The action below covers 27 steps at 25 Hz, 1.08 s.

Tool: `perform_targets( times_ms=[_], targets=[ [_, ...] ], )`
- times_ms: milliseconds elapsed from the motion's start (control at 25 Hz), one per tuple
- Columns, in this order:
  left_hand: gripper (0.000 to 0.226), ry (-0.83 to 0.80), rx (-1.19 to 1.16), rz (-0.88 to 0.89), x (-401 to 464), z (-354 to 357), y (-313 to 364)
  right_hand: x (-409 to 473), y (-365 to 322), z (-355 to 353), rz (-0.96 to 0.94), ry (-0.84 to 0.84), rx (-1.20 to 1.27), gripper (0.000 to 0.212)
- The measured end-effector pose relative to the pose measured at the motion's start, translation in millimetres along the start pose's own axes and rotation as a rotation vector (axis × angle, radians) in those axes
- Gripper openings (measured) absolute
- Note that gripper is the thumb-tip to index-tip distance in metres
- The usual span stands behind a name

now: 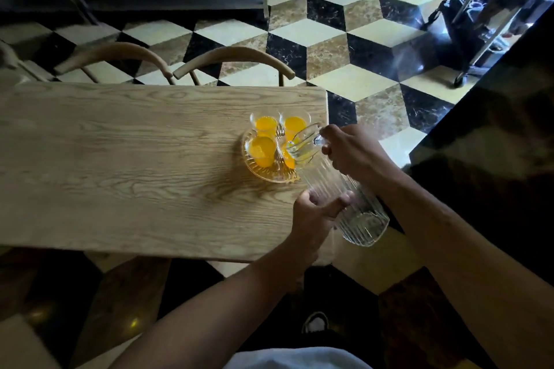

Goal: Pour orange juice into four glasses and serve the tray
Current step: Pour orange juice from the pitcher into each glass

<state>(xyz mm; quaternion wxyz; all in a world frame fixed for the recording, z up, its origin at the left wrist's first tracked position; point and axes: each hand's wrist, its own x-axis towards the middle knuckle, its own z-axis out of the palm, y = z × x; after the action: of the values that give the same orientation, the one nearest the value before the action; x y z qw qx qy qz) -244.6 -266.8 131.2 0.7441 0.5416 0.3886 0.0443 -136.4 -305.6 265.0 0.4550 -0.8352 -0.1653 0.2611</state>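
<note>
Near the right end of the wooden table (135, 141), a clear glass tray (263, 174) carries four glasses (263, 151) set close together in a square, each holding orange juice. Two stand on the far side of the tray and two on the near side; the near-right one is partly hidden behind the mouth of a ribbed glass pitcher (338, 189).

That pitcher is tipped steeply, its spout down over the near-right glass and its base raised toward the person, past the table's right edge. It looks almost drained, with only a trace of yellow at the lip. The right hand (352, 154) is curled round the pitcher's handle near the rim. The left hand (314, 213) grips the ribbed body lower down, thumb over the top side and fingers wrapped beneath. Both hands are thus closed on the same vessel, one at each end of it, apart from each other.

Beyond the table's far edge, the curved backs of two wooden chairs (233, 61) stand side by side. A floor (329, 39) of black, cream and brown tiles spreads behind them, and a wheeled metal stand (467, 39) sits at the upper right.
</note>
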Motion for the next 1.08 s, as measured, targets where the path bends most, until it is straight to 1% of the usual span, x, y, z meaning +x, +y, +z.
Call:
perform_targets(
  times_ms=[80,120,240,440,560,640,720,880,920,1000,1080],
  targets=[
    [0.096,0.035,0.032,0.041,-6.0,-22.2,-2.0,-12.8,-9.5,11.7,0.005,-0.061,0.066,0.043],
    [0.098,0.057,0.036,0.053,-10.2,-34.5,-1.0,-18.5,-13.3,19.3,0.002,-0.093,0.088,0.041],
    [0.083,0.044,0.021,0.064,-16.9,-73.1,-0.5,-28.2,-20.0,46.2,-0.022,-0.167,0.117,0.038],
    [0.071,0.056,0.011,0.065,-11.9,-144.3,10.8,-19.0,-45.7,94.9,-0.054,-0.302,0.142,0.038],
    [0.081,0.048,-0.030,0.063,-0.3,-182.3,25.7,-3.2,-61.6,120.9,-0.070,-0.375,0.221,0.034],
    [0.082,0.005,-0.009,0.066,15.7,-211.8,39.8,11.3,-75.8,141.1,-0.040,-0.374,0.291,0.032],
    [0.078,-0.052,0.050,0.059,37.2,-242.4,56.8,28.3,-90.4,159.0,-0.006,-0.354,0.339,0.031],
    [0.074,-0.160,0.151,0.035,90.0,-287.2,95.3,65.0,-117.2,181.8,0.071,-0.347,0.433,0.020],
    [0.076,-0.181,0.171,0.034,105.0,-295.5,105.2,74.9,-123.6,185.9,0.087,-0.330,0.456,0.018],
    [0.079,-0.221,0.239,0.037,135.4,-309.3,124.6,93.0,-132.2,193.6,0.112,-0.270,0.491,0.022],
    [0.076,-0.274,0.318,0.049,165.4,-318.4,143.0,107.7,-135.1,203.4,0.118,-0.193,0.508,0.026]
  ],
)
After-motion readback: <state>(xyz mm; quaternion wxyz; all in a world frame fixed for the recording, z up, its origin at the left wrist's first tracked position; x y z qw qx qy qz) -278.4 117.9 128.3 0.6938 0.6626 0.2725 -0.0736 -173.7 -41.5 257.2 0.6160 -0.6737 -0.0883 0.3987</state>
